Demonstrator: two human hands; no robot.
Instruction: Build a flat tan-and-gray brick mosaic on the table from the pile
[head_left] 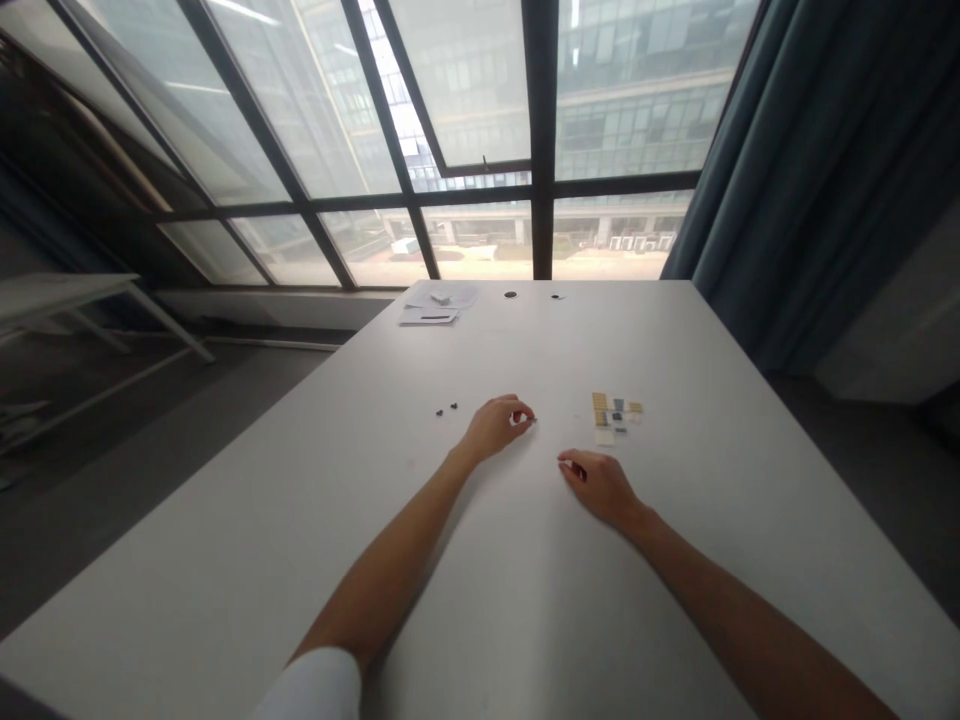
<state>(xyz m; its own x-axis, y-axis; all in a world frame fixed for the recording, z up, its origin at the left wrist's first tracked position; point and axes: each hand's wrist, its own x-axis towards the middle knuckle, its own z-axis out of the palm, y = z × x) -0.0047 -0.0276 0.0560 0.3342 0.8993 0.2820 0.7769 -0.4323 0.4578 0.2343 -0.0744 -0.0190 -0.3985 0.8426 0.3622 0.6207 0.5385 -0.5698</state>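
Note:
My left hand point(496, 428) is over the middle of the white table point(480, 600), thumb and forefinger pinched together at a tiny dark thing too small to name. To its right and nearer to me, my right hand point(600, 485) rests low at the tabletop. Its fingertips are drawn together, and whatever they may hold is too small to make out. Just beyond the right hand lies a group of small flat pieces: tan ones point(599, 401), grey ones point(618, 404) and a pale square point(604, 437). Left of my left hand sit two small dark pieces point(439, 412).
Papers point(427, 317) with a dark pen-like stick and a small white object lie at the table's far left corner. Two dark round spots, one a hole-like disc point(511, 295), are at the far edge. Windows stand behind, a blue curtain point(787, 200) at right, another table point(67, 290) at left.

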